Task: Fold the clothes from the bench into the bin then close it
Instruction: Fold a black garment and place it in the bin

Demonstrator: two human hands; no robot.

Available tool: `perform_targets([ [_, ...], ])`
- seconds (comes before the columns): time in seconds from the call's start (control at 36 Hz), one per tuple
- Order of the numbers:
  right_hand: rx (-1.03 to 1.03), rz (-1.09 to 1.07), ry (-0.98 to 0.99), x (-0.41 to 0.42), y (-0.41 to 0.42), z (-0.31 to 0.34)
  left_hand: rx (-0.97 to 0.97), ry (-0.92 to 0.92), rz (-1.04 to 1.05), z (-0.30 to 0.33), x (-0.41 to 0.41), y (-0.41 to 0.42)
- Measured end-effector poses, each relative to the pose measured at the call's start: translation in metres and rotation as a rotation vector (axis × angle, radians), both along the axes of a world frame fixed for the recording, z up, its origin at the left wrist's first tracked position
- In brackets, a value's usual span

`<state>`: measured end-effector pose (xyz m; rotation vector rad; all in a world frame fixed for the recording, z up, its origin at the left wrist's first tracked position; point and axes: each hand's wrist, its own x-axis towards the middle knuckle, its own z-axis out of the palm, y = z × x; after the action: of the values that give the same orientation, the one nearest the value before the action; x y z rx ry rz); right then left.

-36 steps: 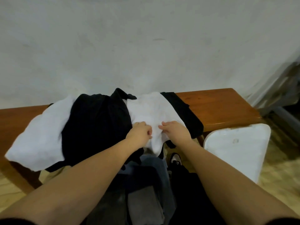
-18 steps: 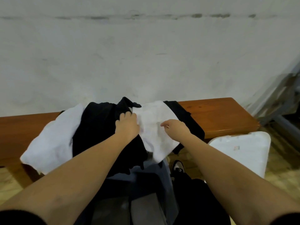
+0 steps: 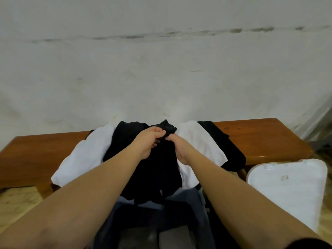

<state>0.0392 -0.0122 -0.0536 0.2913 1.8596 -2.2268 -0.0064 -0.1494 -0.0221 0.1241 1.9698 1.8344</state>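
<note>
A pile of clothes lies on the brown wooden bench (image 3: pixel 45 150). On top is a black garment (image 3: pixel 158 169), whose lower part hangs over the bench's front edge. My left hand (image 3: pixel 149 139) and my right hand (image 3: pixel 179 146) both grip its bunched upper edge, close together. To its right lies a white garment (image 3: pixel 201 142), with another black piece (image 3: pixel 226 144) beyond it. A second white garment (image 3: pixel 84 157) lies at the left. The dark grey bin (image 3: pixel 197 209) stands open below the bench edge, between my arms.
The bin's white lid (image 3: pixel 291 191) leans at the right, in front of the bench. A pale wall (image 3: pixel 161 69) rises straight behind the bench. Light tiled floor (image 3: pixel 16 200) shows at the lower left.
Both hands let go of the white garment and moved left and up to the black garment, which they now grip. The camera tilted up.
</note>
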Motion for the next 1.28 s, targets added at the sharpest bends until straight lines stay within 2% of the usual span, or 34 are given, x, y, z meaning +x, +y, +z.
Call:
perform_targets([
  [0.06, -0.265, -0.055, -0.001, -0.003, 0.002, 0.016, 0.135, -0.031, -0.028, 0.015, 0.003, 0.003],
  [0.14, -0.337, -0.092, -0.013, -0.009, 0.004, 0.048, 0.233, -0.029, -0.095, 0.042, 0.007, 0.002],
  [0.19, -0.285, -0.102, -0.013, -0.012, 0.006, 0.072, 0.249, -0.005, -0.158, 0.061, 0.008, 0.001],
  [0.28, -0.078, -0.167, 0.037, -0.013, 0.013, 0.103, 0.199, 0.057, -0.262, 0.085, 0.016, -0.002],
  [0.33, -0.042, -0.217, 0.083, -0.013, 0.018, 0.122, 0.190, 0.073, -0.282, 0.096, 0.019, -0.004],
  [0.42, -0.087, -0.237, 0.149, -0.004, 0.022, 0.155, 0.193, 0.120, -0.140, 0.112, 0.020, -0.012],
  [0.5, -0.077, -0.219, 0.222, 0.009, 0.022, 0.191, -0.028, 0.346, 0.042, 0.126, 0.018, -0.017],
  [0.56, -0.058, -0.192, 0.262, 0.017, 0.019, 0.212, -0.153, 0.507, 0.061, 0.140, 0.020, -0.019],
  [0.61, -0.033, -0.165, 0.300, 0.026, 0.016, 0.233, -0.161, 0.557, -0.033, 0.158, 0.023, -0.020],
  [0.69, -0.022, -0.144, 0.327, 0.037, 0.011, 0.258, -0.114, 0.481, -0.239, 0.180, 0.033, -0.020],
  [0.75, 0.006, -0.130, 0.339, 0.043, 0.008, 0.272, -0.102, 0.502, -0.284, 0.191, 0.041, -0.018],
  [0.94, 0.317, -0.123, 0.490, 0.064, 0.010, 0.302, -0.033, 0.510, -0.206, 0.218, 0.055, -0.031],
  [1.06, 0.476, 0.085, 0.492, 0.077, 0.016, 0.310, 0.125, 0.406, -0.261, 0.231, 0.063, -0.044],
  [1.17, 0.817, 0.282, 0.432, 0.087, 0.012, 0.309, 0.239, 0.265, -0.291, 0.239, 0.071, -0.055],
  [1.22, 1.020, 0.261, 0.438, 0.092, 0.010, 0.306, 0.247, 0.244, -0.297, 0.240, 0.073, -0.062],
  [1.28, 1.082, 0.228, 0.447, 0.095, 0.011, 0.304, 0.243, 0.226, -0.348, 0.240, 0.075, -0.069],
])
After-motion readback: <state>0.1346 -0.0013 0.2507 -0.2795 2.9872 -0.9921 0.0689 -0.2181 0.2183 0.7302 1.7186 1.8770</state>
